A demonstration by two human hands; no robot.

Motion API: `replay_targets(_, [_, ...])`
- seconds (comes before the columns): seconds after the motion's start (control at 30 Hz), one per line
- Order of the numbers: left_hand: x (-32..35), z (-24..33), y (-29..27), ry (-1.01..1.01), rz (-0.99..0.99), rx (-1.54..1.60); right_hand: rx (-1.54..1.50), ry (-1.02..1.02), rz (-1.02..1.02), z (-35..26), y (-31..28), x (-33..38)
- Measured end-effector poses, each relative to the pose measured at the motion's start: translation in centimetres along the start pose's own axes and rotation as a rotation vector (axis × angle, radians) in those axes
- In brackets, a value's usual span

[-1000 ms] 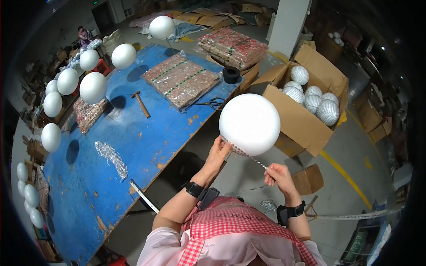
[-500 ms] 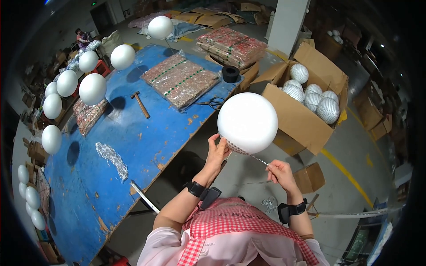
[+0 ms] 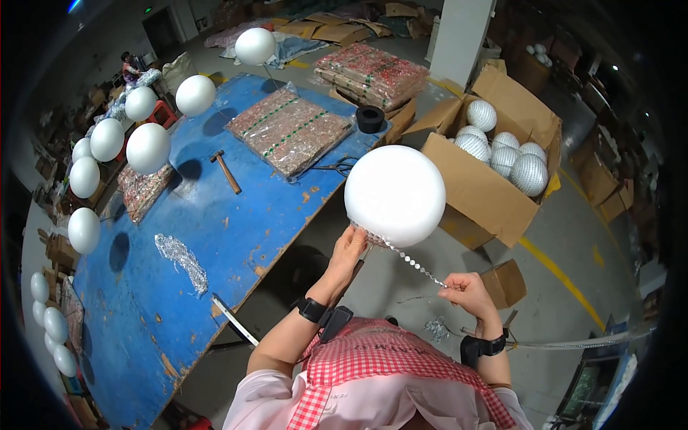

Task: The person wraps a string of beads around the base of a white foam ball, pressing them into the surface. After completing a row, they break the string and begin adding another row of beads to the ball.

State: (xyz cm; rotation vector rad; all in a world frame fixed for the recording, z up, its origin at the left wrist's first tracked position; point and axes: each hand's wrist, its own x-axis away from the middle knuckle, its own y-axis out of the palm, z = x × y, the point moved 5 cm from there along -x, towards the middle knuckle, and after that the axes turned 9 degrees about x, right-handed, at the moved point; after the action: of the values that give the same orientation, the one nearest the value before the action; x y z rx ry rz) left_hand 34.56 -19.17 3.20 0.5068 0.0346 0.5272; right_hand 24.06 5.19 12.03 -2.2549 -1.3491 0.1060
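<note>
A large smooth white ball [image 3: 395, 193] is in front of me, past the table's right edge. Rows of silver sequins cover part of its underside. My left hand [image 3: 347, 252] is closed at the ball's lower left, fingertips against the sequined part; some of its grip is hidden under the ball. From there a strand of silver sequin trim [image 3: 412, 264] runs taut, down and to the right. Its far end is pinched between thumb and fingers of my right hand [image 3: 464, 292], which is apart from the ball.
On the blue table [image 3: 236, 244] lie a hammer [image 3: 226, 173], a silver sequin bundle [image 3: 182, 263], scissors [image 3: 337, 167], a black tape roll [image 3: 370, 120] and a plastic-wrapped pack [image 3: 290, 131]. Several white balls [image 3: 148, 148] stand on thin rods leftward. A carton [image 3: 476, 190] holds silver-covered balls [image 3: 529, 175].
My right hand has moved right and down, and a longer length of sequin strand shows between it and the ball. The ball has shifted slightly left.
</note>
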Motion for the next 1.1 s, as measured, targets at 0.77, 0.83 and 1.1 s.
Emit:
replay_targets(0.77, [0.1, 0.4, -0.3, 0.047, 0.256, -0.065, -0.233, 0.104, 0.084, 2.6, 0.7, -3.6])
replay_targets(0.83, [-0.4, -0.1, -0.8, 0.025, 0.251, -0.011, -0.229, 0.072, 0.12, 1.9, 0.5, -3.7])
replay_targets(1.1, [-0.6, 0.1, -0.6, -0.028, 0.352, 0.125, -0.237, 0.048, 0.172, 2.6, -0.7, -4.6])
